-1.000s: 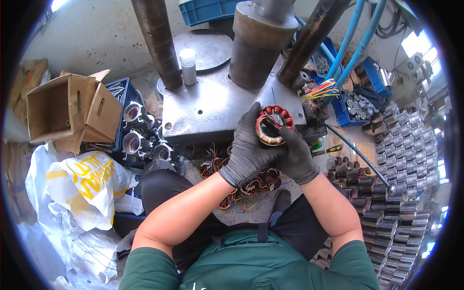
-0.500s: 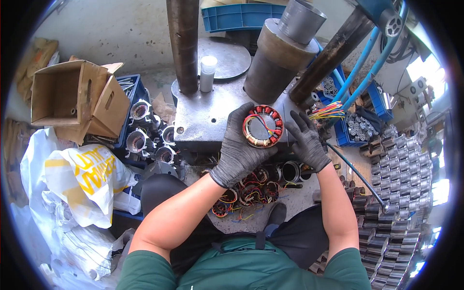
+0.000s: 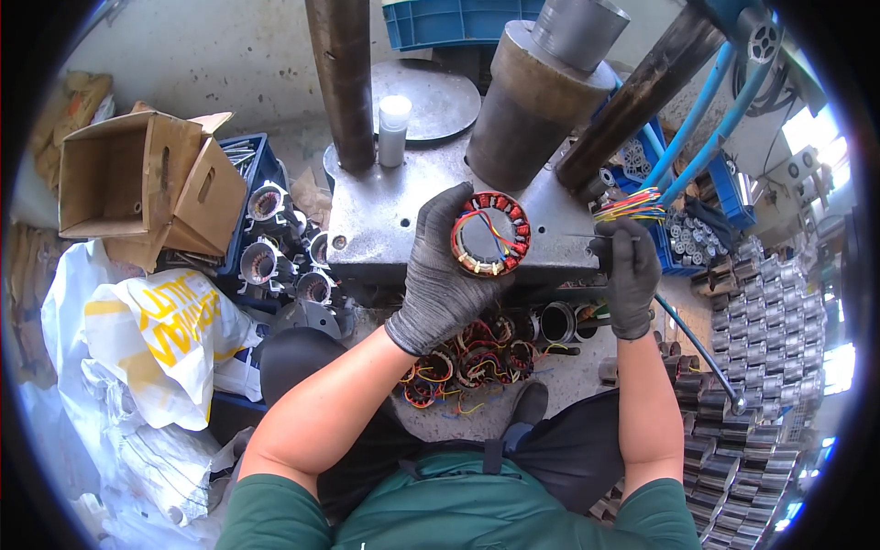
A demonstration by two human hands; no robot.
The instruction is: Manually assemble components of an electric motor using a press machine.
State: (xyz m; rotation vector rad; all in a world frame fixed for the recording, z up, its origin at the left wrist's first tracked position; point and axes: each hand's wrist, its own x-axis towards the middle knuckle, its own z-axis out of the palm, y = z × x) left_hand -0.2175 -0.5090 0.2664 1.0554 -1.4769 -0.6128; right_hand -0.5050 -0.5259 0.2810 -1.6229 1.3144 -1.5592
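My left hand (image 3: pixel 440 275), in a grey knit glove, grips a wound motor stator (image 3: pixel 520 234) by its left and lower rim. Red coils line the ring, with pale lacing along the lower edge and red, blue and yellow leads crossing its open middle. To the right, my gloved right hand (image 3: pixel 629 289) is closed, and a thin metal rod (image 3: pixel 581 236) sticks out leftward from its fingertips, apart from the stator. Just beyond those fingers lies a bundle of coloured wires (image 3: pixel 634 205). Both hands are at the front of a steel press bed (image 3: pixel 394 215).
A steel post (image 3: pixel 344 92), a white-topped cylinder (image 3: pixel 394 133) and a thick press ram (image 3: pixel 536 101) rise from the bed. More stators (image 3: pixel 477 362) lie below. Stacked metal cylinders (image 3: pixel 765 321) fill the right; cardboard boxes (image 3: pixel 137 179) and motor housings (image 3: pixel 266 261) stand left.
My right hand has moved right, away from the stator to the coloured wires, and its fingers have closed on a thin rod. The stator has shifted slightly left in my left hand.
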